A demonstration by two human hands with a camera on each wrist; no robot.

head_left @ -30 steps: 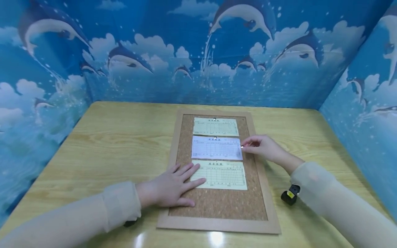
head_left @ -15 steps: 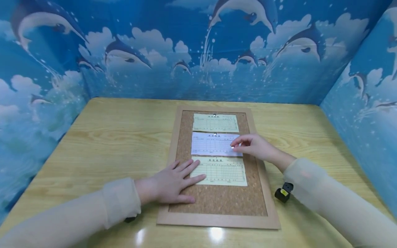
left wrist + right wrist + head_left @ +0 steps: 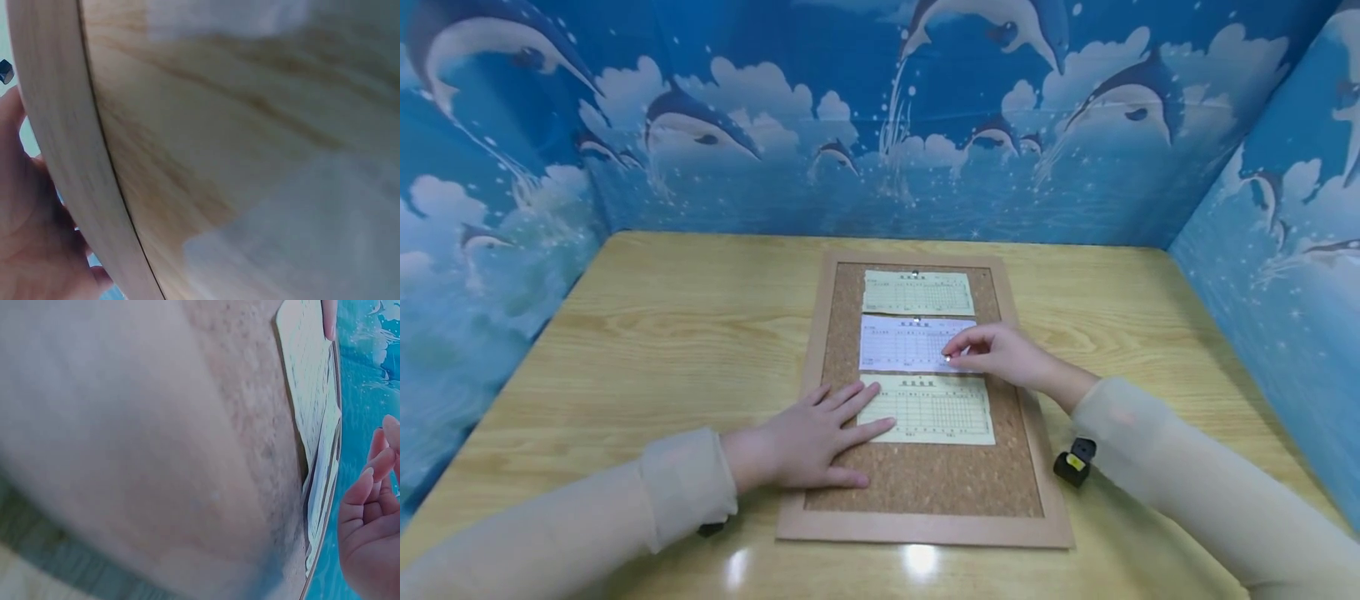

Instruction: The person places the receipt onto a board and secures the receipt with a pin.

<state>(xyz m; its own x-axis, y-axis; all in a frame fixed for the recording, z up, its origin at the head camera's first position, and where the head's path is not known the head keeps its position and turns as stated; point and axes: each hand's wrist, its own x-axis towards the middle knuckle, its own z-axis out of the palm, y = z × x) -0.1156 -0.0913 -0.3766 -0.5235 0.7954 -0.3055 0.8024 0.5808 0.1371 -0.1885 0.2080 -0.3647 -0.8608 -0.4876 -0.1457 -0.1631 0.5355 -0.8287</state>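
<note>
A framed cork board (image 3: 925, 492) lies on the table with three printed form slips in a column. The top slip (image 3: 917, 293) is pale green, the middle slip (image 3: 895, 346) pale lilac, the bottom slip (image 3: 932, 408) yellow-green. Small shiny pins (image 3: 915, 273) sit at the upper edges of the top and middle slips. With fingers spread, my left hand (image 3: 812, 437) rests across the board's left side, fingertips on the bottom slip's left part. My right hand (image 3: 1007, 357) pinches a small shiny push pin (image 3: 947, 357) between thumb and fingertips, over the middle slip's lower right.
The wood-grain table (image 3: 685, 333) extends around the board. A blue dolphin-print curtain (image 3: 805, 192) encloses its back and sides. A black wrist-camera unit (image 3: 1074, 462) hangs under the right sleeve, beside the board's right frame.
My right hand has moved left with the push pin, from the middle slip's right edge to over its lower right. My left hand stays in place. The head view has tilted slightly.
</note>
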